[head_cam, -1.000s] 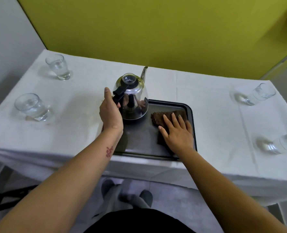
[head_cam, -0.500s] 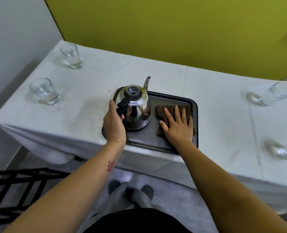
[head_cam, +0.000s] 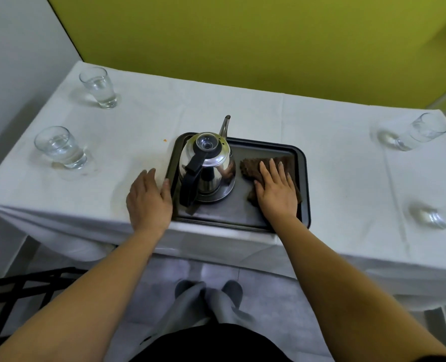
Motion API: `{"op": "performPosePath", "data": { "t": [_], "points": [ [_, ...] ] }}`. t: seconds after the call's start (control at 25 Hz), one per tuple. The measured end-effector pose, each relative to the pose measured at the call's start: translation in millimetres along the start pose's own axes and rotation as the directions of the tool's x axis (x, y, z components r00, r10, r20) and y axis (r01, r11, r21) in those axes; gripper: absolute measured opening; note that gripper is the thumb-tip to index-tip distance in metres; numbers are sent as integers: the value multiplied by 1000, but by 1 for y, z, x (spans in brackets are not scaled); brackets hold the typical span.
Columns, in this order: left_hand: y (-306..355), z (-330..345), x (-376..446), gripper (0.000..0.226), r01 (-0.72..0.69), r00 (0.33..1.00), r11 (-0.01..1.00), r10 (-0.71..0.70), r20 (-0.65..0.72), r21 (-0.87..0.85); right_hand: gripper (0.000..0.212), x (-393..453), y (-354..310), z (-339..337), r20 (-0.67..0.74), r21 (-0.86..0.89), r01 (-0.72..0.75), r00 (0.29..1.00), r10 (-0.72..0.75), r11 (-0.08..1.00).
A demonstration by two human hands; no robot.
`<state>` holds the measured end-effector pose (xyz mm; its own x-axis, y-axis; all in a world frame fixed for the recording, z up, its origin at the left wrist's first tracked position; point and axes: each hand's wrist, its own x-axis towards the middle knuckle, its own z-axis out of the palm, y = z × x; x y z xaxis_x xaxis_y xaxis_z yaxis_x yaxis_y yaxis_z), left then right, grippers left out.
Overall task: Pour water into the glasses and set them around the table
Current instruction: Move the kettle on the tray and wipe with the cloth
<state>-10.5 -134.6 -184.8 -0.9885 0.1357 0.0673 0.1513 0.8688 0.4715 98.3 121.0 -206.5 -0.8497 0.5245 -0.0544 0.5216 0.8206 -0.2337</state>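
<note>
A shiny steel kettle [head_cam: 209, 165] with a black handle stands on a dark tray [head_cam: 270, 215] near the table's front edge. My left hand [head_cam: 148, 202] rests open on the white cloth just left of the tray, thumb against its rim, off the kettle handle. My right hand [head_cam: 276, 189] lies flat, fingers spread, on a brown cloth [head_cam: 253, 165] in the tray's right half. Two glasses with water stand at the left, one at the back [head_cam: 99, 87] and one nearer [head_cam: 61, 147]. Two more glasses stand at the right, one at the back [head_cam: 415, 131] and one nearer [head_cam: 438, 212], partly cut off.
The table with its white tablecloth [head_cam: 242, 111] stands against a yellow-green wall. A black metal frame [head_cam: 26, 286] sits on the floor at lower left. My feet [head_cam: 209, 291] are on the grey floor below the table's edge.
My left hand has let go of the kettle handle and dropped to the tablecloth beside the tray. The right hand stays on the brown cloth. The view has shifted slightly.
</note>
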Motion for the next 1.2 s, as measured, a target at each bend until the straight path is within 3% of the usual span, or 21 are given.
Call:
{"op": "performPosePath", "data": {
  "t": [0.08, 0.2, 0.4, 0.56, 0.68, 0.84, 1.2],
  "points": [
    [-13, 11, 5, 55, -104, 988, 985, 87, 127, 136, 51, 2, -1, 2, -28, 45, 4, 1000, -3, 999],
    [-13, 18, 7, 58, -157, 966, 978, 122, 227, 140, 47, 2, -1, 2, -67, 74, 4, 998, 1, 997],
    [-13, 16, 13, 60, -213, 943, 964, 160, 291, 159, 43, 4, 14, -30, -187, 86, 22, 982, -6, 996],
    [-5, 18, 5, 59, -176, 949, 971, 125, 291, 159, 45, 2, 58, -63, -292, 62, -137, 945, 150, 989],
    [-4, 20, 4, 59, -156, 958, 977, 113, 263, 148, 46, -5, 97, -65, -228, 43, -256, 938, 259, 966],
    [-1, 24, 2, 62, -98, 969, 978, 52, 242, 183, 61, -20, 127, -47, 21, -57, -293, 955, 294, 955],
    [10, 24, -5, 70, -55, 979, 975, 10, 202, 215, 50, -19, 143, -27, -40, -107, -170, 985, 167, 980]
  ]
}}
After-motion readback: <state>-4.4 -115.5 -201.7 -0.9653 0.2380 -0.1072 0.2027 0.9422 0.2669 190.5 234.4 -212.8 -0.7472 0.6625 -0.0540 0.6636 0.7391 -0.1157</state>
